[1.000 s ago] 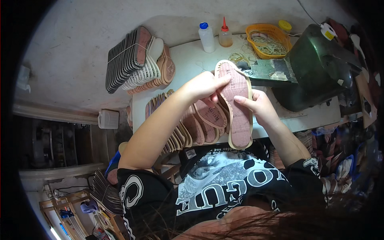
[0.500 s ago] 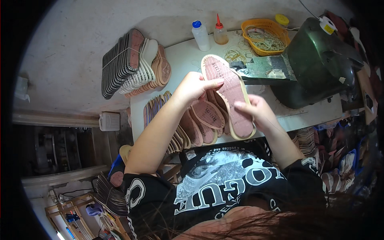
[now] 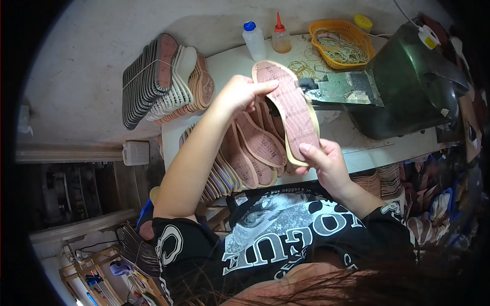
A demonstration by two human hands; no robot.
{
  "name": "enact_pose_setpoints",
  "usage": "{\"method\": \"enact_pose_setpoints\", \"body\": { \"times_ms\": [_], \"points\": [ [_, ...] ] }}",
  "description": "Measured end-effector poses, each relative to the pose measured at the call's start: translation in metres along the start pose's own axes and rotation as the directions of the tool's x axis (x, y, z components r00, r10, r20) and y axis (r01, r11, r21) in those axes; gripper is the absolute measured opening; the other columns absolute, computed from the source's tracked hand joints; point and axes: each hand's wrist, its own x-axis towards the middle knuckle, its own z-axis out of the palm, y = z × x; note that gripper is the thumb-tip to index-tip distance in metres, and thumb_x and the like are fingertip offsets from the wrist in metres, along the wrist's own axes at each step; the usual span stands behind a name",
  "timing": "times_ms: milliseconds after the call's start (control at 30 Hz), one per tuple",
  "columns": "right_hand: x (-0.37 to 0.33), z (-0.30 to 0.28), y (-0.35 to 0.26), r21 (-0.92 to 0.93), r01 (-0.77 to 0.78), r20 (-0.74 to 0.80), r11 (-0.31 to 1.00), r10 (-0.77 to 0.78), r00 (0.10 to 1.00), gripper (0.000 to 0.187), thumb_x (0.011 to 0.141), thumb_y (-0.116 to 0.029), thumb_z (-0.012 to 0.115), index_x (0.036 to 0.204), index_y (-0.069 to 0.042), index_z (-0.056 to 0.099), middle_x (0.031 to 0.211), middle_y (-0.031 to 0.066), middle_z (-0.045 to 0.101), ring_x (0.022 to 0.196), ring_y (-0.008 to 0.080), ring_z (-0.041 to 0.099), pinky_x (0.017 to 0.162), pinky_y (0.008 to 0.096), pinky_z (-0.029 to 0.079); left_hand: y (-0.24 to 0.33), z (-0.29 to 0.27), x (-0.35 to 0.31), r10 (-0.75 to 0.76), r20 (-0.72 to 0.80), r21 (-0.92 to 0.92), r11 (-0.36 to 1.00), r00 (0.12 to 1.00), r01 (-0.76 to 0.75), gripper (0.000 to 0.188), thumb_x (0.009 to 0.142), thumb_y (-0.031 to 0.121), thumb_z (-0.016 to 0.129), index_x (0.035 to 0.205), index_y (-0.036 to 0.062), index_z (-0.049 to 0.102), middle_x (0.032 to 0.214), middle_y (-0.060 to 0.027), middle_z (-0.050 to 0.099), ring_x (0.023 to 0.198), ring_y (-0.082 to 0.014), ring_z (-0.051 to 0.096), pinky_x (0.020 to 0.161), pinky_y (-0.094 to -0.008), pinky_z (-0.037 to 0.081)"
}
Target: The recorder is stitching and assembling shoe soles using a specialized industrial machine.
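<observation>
Between my two hands I hold up a shoe insole, pinkish-brown with a cream rim, its toe end pointing away from me. My left hand grips its left edge near the far end, thumb on top. At the near end, my right hand pinches it with the thumb on the face and fingers beneath. Below and left of it, several like insoles lie overlapping on the white table. A row of stacked insoles stands at the table's left edge.
A dark green machine stands on the right, its arm reaching close to the held insole. Tied insole bundles lean at the far left. A blue-capped bottle, a red-tipped bottle and a yellow basket of bands line the back.
The insole has tilted and shifted slightly left. My right hand has moved from its right side to its near end, and my left hand has gone slightly up and left.
</observation>
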Motion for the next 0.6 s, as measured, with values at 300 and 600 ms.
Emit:
{"method": "enact_pose_setpoints", "body": {
  "times_ms": [300, 600],
  "points": [
    [0.037, 0.012, -0.004, 0.109, 0.083, -0.096, 0.991, -0.072, 0.993, 0.023, 0.092, -0.021, 0.059, 0.094, 0.001, 0.063, 0.08, 0.0086, 0.067, 0.061, 0.0134, 0.065, 0.054, 0.0222, 0.05, 0.016, -0.029, 0.052, -0.095, 0.174, 0.307, 0.951, 0.98, 0.038, 0.058, 0.07, 0.065, 0.068, 0.078, 0.0068, 0.067, 0.053, 0.0021, 0.053, 0.053, -0.008, 0.049, 0.06, -0.026, 0.044],
    [0.064, 0.025, -0.022, 0.131, 0.06, -0.131, 0.99, -0.042, 0.99, 0.025, 0.093, -0.02, 0.057, 0.1, 0.003, 0.063, 0.085, 0.0105, 0.068, 0.064, 0.0162, 0.067, 0.058, 0.0232, 0.054, 0.039, -0.027, 0.102, 0.644, 0.394, 0.39, 0.528, 0.655, -0.754, 0.063, 0.07, 0.045, 0.076, 0.119, 0.0075, 0.062, 0.135, -0.0192, 0.048, 0.13, -0.0295, 0.038, 0.108, -0.0379, 0.031]
  ]
}}
